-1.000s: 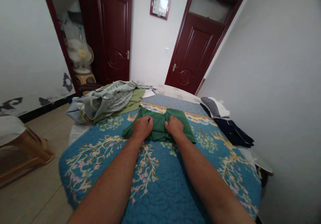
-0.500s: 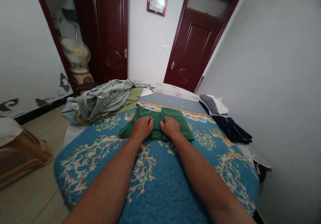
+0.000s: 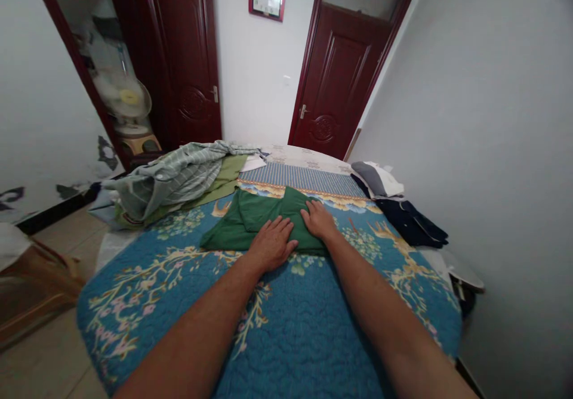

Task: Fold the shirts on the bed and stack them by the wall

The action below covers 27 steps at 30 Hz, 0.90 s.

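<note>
Cloth (image 3: 264, 208), green and folded, lies on the blue bedspread (image 3: 304, 315). Both hands, curled on it a moment ago, are now unclenched: the left hand (image 3: 273, 245) lies palm down, fingers spread, over its near edge; the right hand (image 3: 319, 219) rests on its right part. Neither grips, so the work seems to turn towards smoothing

- Cloth (image 3: 257, 211) is coloured plain green.
- Bedspread (image 3: 299, 327) is coloured blue, patterned with pink and cream blossom branches.
- Heaped garment (image 3: 190, 169) is coloured grey-green and crossed by pale checked lines.
- Folded garment (image 3: 409, 222) is coloured dark navy.
</note>
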Each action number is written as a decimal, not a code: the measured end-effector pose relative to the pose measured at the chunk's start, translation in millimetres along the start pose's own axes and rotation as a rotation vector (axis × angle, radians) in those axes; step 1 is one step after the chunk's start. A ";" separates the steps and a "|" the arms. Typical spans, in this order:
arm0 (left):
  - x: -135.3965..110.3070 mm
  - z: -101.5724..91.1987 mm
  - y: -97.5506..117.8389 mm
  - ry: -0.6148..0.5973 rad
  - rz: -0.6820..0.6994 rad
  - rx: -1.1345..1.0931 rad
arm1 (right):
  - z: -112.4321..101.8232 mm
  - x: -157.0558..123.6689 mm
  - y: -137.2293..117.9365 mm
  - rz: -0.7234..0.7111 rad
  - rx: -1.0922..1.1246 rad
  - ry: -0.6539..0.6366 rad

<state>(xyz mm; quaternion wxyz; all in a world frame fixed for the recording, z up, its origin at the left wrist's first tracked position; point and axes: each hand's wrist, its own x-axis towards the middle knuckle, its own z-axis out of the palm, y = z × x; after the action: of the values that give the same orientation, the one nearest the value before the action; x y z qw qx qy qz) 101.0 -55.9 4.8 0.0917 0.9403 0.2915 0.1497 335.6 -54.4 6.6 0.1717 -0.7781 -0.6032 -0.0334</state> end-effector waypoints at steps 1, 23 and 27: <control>0.4 -0.2 2.0 -0.015 -0.034 0.024 | 7.1 0.8 1.3 0.024 -0.015 -0.055; 2.9 -4.2 5.3 -0.023 -0.094 0.086 | 10.3 39.7 -3.0 0.207 -0.016 0.074; 3.8 -4.1 4.3 -0.027 -0.090 0.092 | 2.6 25.8 -7.2 0.168 -0.059 0.202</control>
<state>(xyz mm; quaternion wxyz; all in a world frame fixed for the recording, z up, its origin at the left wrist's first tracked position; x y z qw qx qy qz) 104.9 -56.9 10.7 0.0591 0.9314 0.3388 0.1190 335.3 -28.1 12.5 0.2106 -0.8234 -0.5143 -0.1148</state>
